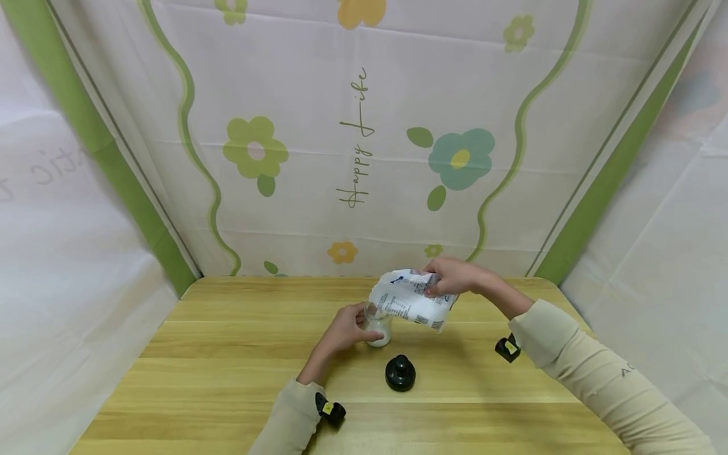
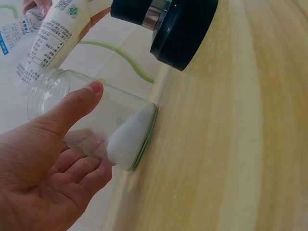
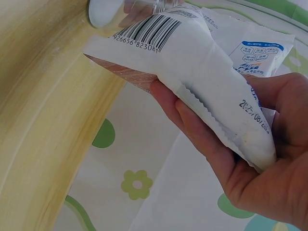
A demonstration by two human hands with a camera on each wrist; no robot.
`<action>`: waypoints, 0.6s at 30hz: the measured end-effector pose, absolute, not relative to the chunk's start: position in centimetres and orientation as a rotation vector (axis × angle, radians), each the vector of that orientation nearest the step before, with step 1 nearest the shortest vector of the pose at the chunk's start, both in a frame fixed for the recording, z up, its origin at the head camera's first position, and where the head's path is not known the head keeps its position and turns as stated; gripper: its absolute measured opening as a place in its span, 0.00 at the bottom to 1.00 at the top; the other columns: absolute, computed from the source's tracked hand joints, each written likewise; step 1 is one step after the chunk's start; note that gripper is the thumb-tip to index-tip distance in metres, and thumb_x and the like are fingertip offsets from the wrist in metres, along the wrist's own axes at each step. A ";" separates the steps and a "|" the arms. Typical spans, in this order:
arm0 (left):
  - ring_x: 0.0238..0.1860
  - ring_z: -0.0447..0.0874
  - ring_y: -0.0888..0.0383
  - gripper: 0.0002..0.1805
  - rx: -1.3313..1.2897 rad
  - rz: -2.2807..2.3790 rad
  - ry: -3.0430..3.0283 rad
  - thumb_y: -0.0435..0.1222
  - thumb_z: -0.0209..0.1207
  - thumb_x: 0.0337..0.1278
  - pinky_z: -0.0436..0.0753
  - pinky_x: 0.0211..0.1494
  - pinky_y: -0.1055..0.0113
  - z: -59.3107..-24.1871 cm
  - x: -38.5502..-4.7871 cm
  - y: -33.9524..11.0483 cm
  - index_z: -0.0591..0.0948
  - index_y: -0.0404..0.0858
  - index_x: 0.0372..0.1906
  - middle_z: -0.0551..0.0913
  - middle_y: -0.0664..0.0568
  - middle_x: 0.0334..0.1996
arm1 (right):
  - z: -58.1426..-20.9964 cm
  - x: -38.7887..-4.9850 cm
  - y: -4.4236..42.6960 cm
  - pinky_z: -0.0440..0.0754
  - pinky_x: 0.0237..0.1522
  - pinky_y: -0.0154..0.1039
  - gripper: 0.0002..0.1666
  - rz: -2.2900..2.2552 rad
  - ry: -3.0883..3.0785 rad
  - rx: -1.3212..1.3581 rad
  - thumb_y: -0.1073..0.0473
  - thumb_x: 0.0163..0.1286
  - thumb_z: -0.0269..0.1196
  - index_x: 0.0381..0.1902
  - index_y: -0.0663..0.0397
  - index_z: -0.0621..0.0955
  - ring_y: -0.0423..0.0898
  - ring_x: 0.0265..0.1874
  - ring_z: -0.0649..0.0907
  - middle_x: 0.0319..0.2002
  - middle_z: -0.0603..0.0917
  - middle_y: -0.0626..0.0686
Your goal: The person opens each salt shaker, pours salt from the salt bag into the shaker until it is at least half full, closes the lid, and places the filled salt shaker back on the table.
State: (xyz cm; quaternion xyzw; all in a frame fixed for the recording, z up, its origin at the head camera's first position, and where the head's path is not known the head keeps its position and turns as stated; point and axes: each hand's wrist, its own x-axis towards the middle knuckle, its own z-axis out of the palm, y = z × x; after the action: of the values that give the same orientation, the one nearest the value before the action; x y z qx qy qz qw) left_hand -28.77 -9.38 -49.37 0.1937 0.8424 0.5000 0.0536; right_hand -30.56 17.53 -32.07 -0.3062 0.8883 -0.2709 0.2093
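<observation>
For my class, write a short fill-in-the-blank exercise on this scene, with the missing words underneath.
1. The left hand holds a glass jar whose contents are ____ in colour.
2. The right hand holds a printed packet whose striped code is called a ____.
3. The lid on the wooden table is mostly ____ in colour.
4. The lettering on the fabric backdrop reads "Happy ____".

Missing words: white; barcode; black; Life

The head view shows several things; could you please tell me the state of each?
Glass jar: upright, unlidded, partly filled
White bag: tipped toward the jar's mouth
Black lid: off the jar, on the table
Left hand: holding the jar
Right hand: gripping the bag
</observation>
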 end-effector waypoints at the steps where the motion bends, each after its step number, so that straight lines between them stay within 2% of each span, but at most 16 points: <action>1: 0.51 0.86 0.51 0.34 0.593 1.517 2.563 0.39 0.76 0.46 0.86 0.54 0.61 -49.3 -28.7 -9.4 0.78 0.33 0.60 0.86 0.44 0.50 | -32.1 -30.5 17.5 0.87 0.31 0.36 0.16 -0.752 2.473 -0.842 0.67 0.65 0.62 0.50 0.69 0.82 0.42 0.29 0.88 0.37 0.88 0.57; 8: 0.49 0.86 0.53 0.33 0.610 1.504 2.586 0.40 0.77 0.46 0.86 0.52 0.61 -49.2 -28.7 -9.4 0.79 0.33 0.58 0.86 0.44 0.48 | -32.3 -30.7 17.1 0.87 0.32 0.37 0.15 -0.724 2.512 -0.761 0.67 0.65 0.63 0.49 0.68 0.83 0.43 0.29 0.88 0.38 0.88 0.57; 18: 0.49 0.86 0.54 0.33 0.593 1.499 2.592 0.40 0.77 0.46 0.86 0.53 0.61 -49.2 -28.8 -9.4 0.80 0.34 0.58 0.86 0.45 0.49 | -32.2 -30.7 17.1 0.87 0.31 0.36 0.16 -0.706 2.507 -0.787 0.67 0.65 0.63 0.50 0.69 0.82 0.43 0.29 0.88 0.38 0.88 0.57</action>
State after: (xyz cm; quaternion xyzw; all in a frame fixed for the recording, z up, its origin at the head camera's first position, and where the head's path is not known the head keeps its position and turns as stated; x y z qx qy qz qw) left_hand -28.77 -9.37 -49.17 0.1942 0.8483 0.4906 0.0445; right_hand -30.70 17.12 -32.24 -0.2828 0.9011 -0.2537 0.2088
